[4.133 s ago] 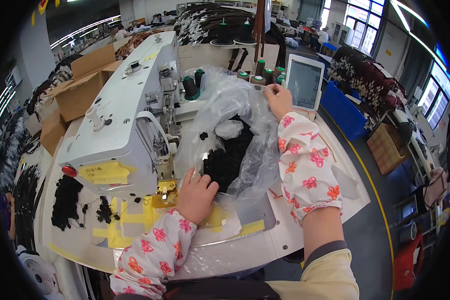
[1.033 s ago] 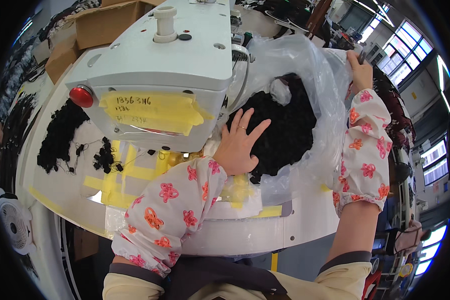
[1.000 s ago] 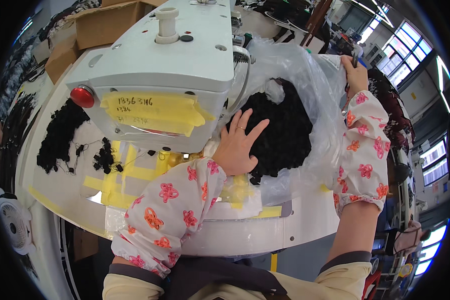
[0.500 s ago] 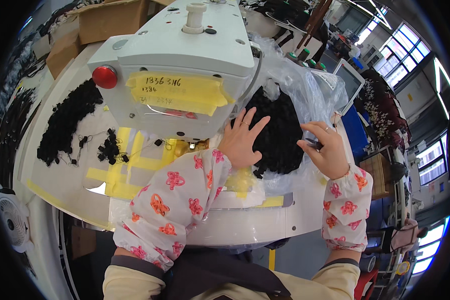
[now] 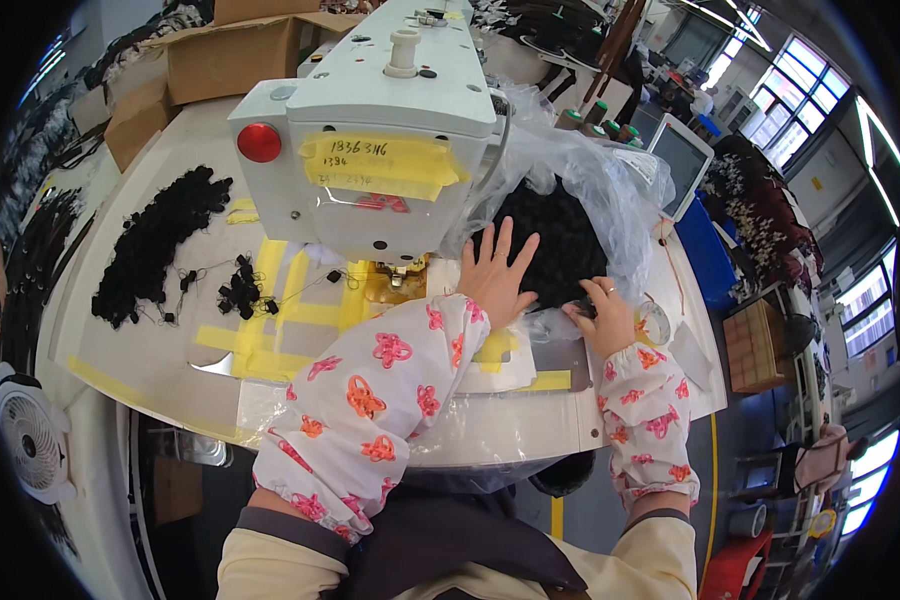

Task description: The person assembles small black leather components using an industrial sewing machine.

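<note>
Two hands in floral over-sleeves work at the near edge of a white worktop (image 5: 150,360). The left hand (image 5: 495,275) lies flat with fingers spread wide on the clear plastic bag (image 5: 610,190), seemingly pressing it down so its load stays put. The right hand (image 5: 605,318) is curled at the bag's near lip with its fingers partly closed, apparently pinching the film or a dark piece at the opening; the fingertips are lost in creased plastic, so the exact grip cannot be made out. Inside the bag sits a mound of small black fabric pieces (image 5: 560,240), just right of the sewing machine (image 5: 380,140) and touching both hands through the film. Strips of yellow tape (image 5: 270,320) cross the worktop under the machine head, probably as placement guides. Left of them lie a few loose black pieces (image 5: 240,295) and, farther out, a long black pile (image 5: 155,250). Behind the bag stands a small grey screen (image 5: 682,160), and cardboard boxes (image 5: 220,55) sit at the far left. The needle area is hidden beneath the machine head and the left sleeve.
</note>
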A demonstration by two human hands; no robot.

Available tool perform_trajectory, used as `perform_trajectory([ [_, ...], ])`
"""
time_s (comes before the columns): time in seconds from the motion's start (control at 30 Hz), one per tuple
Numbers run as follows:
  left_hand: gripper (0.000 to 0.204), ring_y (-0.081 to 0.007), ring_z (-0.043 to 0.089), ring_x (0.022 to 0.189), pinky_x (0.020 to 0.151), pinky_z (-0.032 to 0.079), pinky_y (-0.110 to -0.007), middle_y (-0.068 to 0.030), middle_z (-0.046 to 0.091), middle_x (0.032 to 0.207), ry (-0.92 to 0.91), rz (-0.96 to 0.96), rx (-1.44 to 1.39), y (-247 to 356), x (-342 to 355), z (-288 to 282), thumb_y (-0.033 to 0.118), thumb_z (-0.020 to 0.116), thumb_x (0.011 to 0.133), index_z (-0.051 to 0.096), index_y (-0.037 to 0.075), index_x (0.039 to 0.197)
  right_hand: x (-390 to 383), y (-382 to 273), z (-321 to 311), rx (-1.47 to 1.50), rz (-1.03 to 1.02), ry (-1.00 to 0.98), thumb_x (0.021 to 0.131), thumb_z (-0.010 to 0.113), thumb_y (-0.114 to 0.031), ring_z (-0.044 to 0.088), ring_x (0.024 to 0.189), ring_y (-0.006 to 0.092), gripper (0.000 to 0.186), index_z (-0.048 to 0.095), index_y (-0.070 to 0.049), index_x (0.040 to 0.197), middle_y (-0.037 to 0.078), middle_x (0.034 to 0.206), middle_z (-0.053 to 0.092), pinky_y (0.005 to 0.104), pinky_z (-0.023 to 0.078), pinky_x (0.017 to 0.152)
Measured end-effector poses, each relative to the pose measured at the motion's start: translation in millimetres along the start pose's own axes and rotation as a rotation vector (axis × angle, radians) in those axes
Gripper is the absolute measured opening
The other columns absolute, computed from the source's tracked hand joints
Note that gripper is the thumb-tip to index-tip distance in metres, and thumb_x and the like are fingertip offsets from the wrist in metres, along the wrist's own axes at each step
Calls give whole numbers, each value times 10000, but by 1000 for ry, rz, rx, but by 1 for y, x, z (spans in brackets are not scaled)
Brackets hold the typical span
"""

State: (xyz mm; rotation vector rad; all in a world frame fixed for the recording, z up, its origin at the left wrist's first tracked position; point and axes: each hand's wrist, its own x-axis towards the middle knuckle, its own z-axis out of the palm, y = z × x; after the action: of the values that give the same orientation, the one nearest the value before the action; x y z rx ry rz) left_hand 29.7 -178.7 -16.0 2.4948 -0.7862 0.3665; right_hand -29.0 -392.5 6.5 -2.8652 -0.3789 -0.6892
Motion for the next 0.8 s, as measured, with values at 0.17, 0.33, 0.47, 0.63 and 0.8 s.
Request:
perform_trajectory([
  [0.17, 595, -431, 316, 1253, 1022, 287, -481, -236, 266, 1407, 51, 244, -150, 0, -43, -46, 209, 608, 830, 360, 96, 1358, 2, 8, -27, 160, -60, 2, 691, 766, -273, 614, 790, 278, 430, 611, -51, 1025, 109, 1055, 559, 343, 495, 672],
  [0.33, 325, -364, 490, 1067, 944, 392, -438, -160, 540, 1115, 64, 250, -96, -47, -134, -109, 82, 600, 788, 560, 15, 1103, 8, -32, -60, 395, -45, 25, 753, 667, -29, 607, 735, 273, 150, 635, -11, 898, 113, 866, 604, 337, 477, 648],
  [0.47, 290, -347, 513, 1061, 898, 430, -425, -134, 580, 1089, 199, 66, 219, -96, -157, -135, 49, 575, 786, 588, 14, 1074, 31, -78, -51, 470, -96, -73, 759, 639, -26, 608, 717, 285, 127, 644, -20, 886, 109, 813, 613, 350, 476, 637],
  [0.63, 297, -360, 491, 1111, 906, 424, -432, -143, 562, 1163, 151, -151, 151, -159, -168, -152, 19, 557, 775, 599, 13, 1069, 53, -101, -10, 273, -117, -219, 751, 646, -125, 618, 767, 307, 143, 661, -62, 879, 112, 815, 631, 399, 494, 672],
  [0.8, 270, -393, 452, 1149, 955, 387, -414, -179, 539, 1182, 166, -181, 359, -148, -167, -161, -8, 561, 751, 621, 4, 1015, 70, -108, 3, 310, -89, -196, 739, 659, -110, 622, 716, 317, 144, 658, -19, 850, 150, 769, 644, 369, 487, 651],
])
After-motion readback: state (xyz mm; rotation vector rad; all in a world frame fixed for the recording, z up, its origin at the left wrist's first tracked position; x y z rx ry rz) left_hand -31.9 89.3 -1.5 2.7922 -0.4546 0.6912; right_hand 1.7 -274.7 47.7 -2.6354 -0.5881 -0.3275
